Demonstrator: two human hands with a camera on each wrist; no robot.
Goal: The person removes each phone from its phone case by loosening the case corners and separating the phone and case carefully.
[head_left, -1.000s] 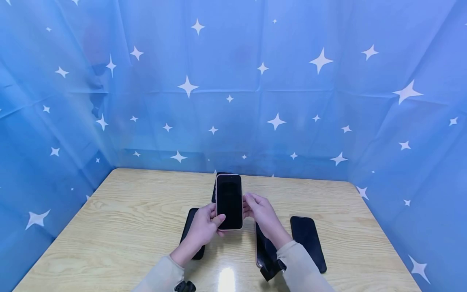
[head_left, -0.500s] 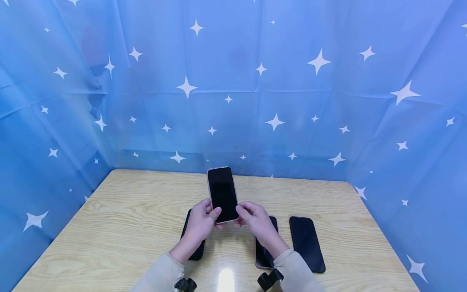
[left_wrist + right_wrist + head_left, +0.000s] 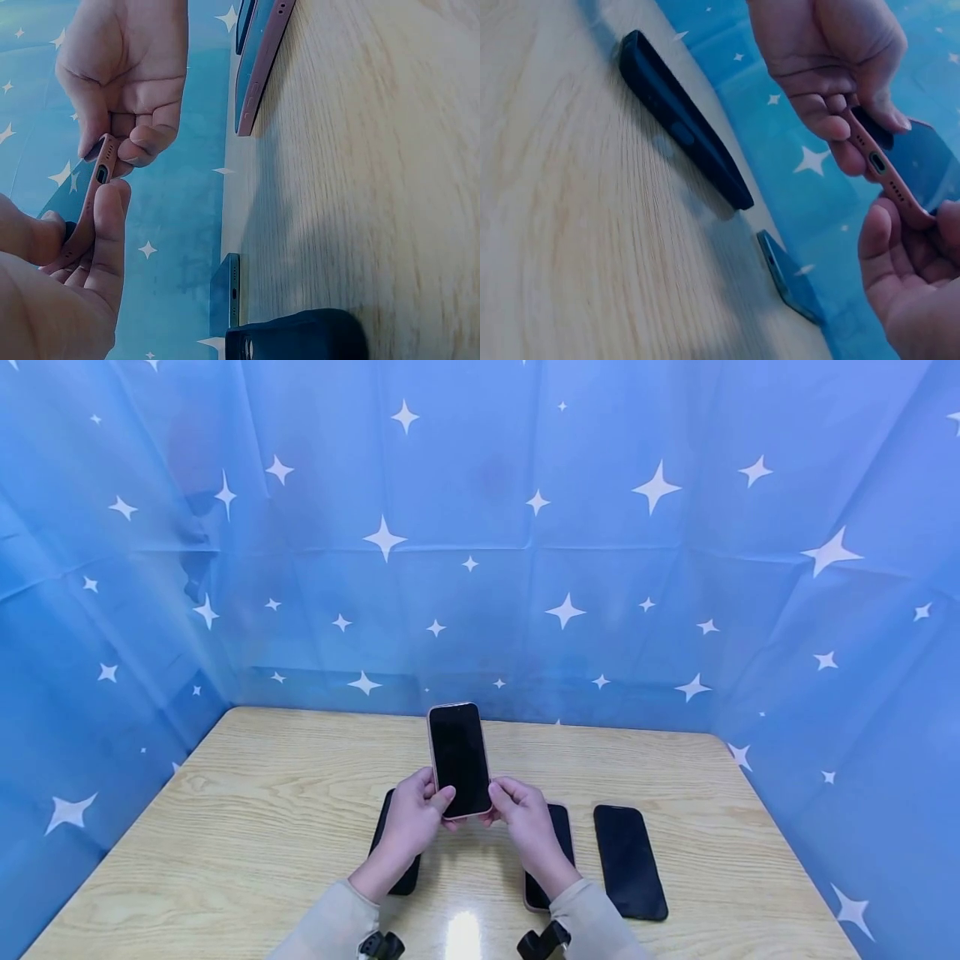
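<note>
Both hands hold a smartphone in a pink case above the middle of the table, its dark screen towards me. My left hand grips the lower left corner, thumb on the front. The lower right corner is pinched by my right hand. In the right wrist view the bottom edge of the pink case shows a port cutout and speaker holes. That edge looks bowed in the left wrist view. Beneath my left forearm lies a dark phone case, its hollow side visible in the right wrist view.
A pink-edged phone lies partly under my right forearm. To its right is a black phone. Another phone lies farther back, hidden in the head view behind the held one. A starry blue curtain surrounds the wooden table.
The held phone has shifted left and slightly up, and tilted a little. My right hand has moved from its right side to the lower right corner. Little differs over the last half second.
</note>
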